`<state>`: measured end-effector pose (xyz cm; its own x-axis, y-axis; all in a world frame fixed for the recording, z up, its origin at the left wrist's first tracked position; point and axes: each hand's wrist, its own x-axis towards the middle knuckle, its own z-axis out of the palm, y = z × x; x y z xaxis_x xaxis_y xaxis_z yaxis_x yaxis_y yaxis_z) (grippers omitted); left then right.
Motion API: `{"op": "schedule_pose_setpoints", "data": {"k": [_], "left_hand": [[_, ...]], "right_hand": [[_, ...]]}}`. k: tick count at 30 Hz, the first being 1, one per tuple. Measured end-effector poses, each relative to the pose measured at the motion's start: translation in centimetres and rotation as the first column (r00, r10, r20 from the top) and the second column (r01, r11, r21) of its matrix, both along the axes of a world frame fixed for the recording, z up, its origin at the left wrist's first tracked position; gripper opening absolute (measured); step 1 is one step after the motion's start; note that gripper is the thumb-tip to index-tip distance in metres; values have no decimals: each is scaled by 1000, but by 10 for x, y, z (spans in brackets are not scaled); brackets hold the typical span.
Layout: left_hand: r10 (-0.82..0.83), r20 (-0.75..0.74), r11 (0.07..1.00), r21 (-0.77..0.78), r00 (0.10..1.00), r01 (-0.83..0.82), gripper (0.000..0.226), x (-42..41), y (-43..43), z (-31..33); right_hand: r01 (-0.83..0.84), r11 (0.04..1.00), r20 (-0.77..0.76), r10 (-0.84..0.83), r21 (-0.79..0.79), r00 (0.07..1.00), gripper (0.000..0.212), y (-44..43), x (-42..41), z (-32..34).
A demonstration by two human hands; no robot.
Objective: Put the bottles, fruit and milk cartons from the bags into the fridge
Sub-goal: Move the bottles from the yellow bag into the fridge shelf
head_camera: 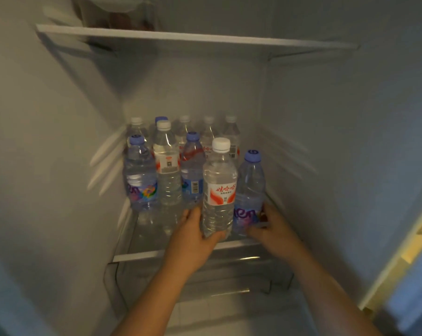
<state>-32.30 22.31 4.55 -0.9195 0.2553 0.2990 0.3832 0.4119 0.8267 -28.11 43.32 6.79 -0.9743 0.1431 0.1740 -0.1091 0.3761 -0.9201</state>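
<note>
Head view: dim fridge (326, 141) interior, with a glass shelf (137, 257) at mid height.
Left hand (193, 238): wraps the lower body of the white-capped bottle (219, 187), upright at the shelf front.
Right hand (273, 229): clasps the blue-capped bottle (250, 190) just beside it, on the right.
Other bottles (166, 166): upright in rows behind them on the same shelf.

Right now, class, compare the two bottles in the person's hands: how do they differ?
The white-capped bottle has a red-and-white label; the blue-capped bottle has a purple one. The left hand grips the white-capped bottle, the right hand the blue-capped bottle. Both are clear, upright and capped.
</note>
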Motion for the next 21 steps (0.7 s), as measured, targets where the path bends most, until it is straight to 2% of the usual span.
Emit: {"op": "schedule_pose_setpoints", "data": {"k": [3,10,17,21], "left_hand": [[47,74,998,29,996,-50,72,-2,1,-3],[126,128,992,-39,984,-122,44,-22,20,14],[194,121,981,-43,974,-190,40,-39,46,27],[270,145,963,-63,952,-264,24,-53,55,28]], "right_hand": [[39,999,-11,-38,30,999,41,-1,-4,-3],[197,978,-27,-200,-66,980,50,-1,-29,-11],[271,962,-92,-271,-21,958,26,10,-69,-22],[309,951,-123,-309,-20,943,22,4,-87,-17]]}}
